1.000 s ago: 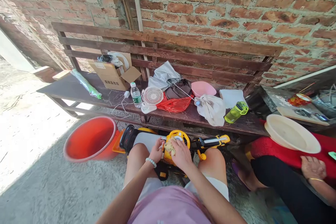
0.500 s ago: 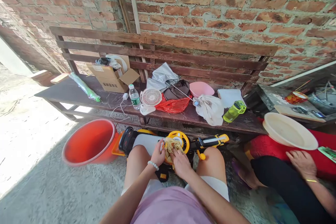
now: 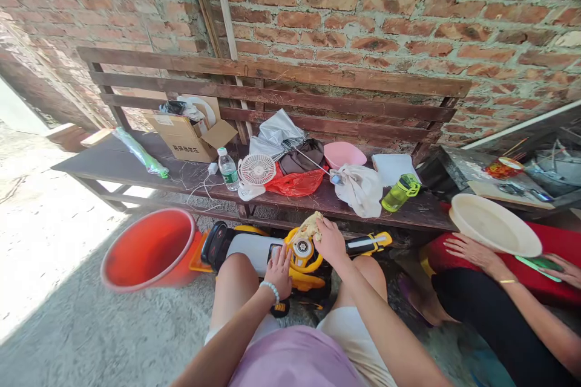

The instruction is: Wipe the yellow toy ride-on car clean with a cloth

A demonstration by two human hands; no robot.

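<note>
A yellow and black ride-on toy vehicle (image 3: 247, 251) stands in front of me between my knees. Its round yellow steering wheel (image 3: 313, 267) has a dark and white hub. My right hand (image 3: 331, 244) is closed on a crumpled cream-yellow cloth (image 3: 309, 228), pressed against the far part of the wheel. To the left of the wheel, my left hand (image 3: 278, 273) lies with fingers stretched out over the toy, beside a small dark-framed panel (image 3: 275, 251). Nothing shows in that hand.
An orange-red tub (image 3: 115, 254) stands on the left. On the wooden bench (image 3: 102, 163) are a carton (image 3: 179, 136), bottle (image 3: 228, 169), fan (image 3: 256, 170), umbrella (image 3: 276, 133) and green cup (image 3: 400, 193). At right a person's hands (image 3: 474, 251) are near a pale basin (image 3: 494, 225).
My hands have parted. The right one has carried the cloth up to the wheel's far side; the left has opened and lies flat. The other person's hand has moved toward the basin.
</note>
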